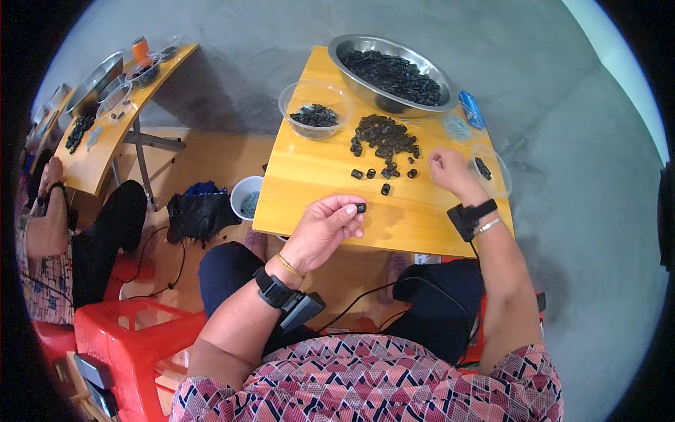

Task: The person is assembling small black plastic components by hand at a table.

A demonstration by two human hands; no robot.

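Between the thumb and fingers of my left hand (329, 226) is a small black cylindrical piece (361, 208), held above the table's near edge. My right hand (450, 171) is over the right side of the table with its fingers curled together. Whatever its fingertips may hold is hidden. Several loose black pieces (386, 189) lie between my hands, and a heap of them (383, 133) spreads just beyond. Beside my right wrist stands a shallow clear container (503, 184) with a few black pieces inside.
On the yellow table (295, 204) stand a large steel bowl (450, 105) full of black pieces and a clear bowl (284, 105). A pale blue pile (457, 128) and blue packet (471, 109) lie right. A white bucket (239, 200) is below left; another person (49, 232) sits left near a red stool (133, 327).
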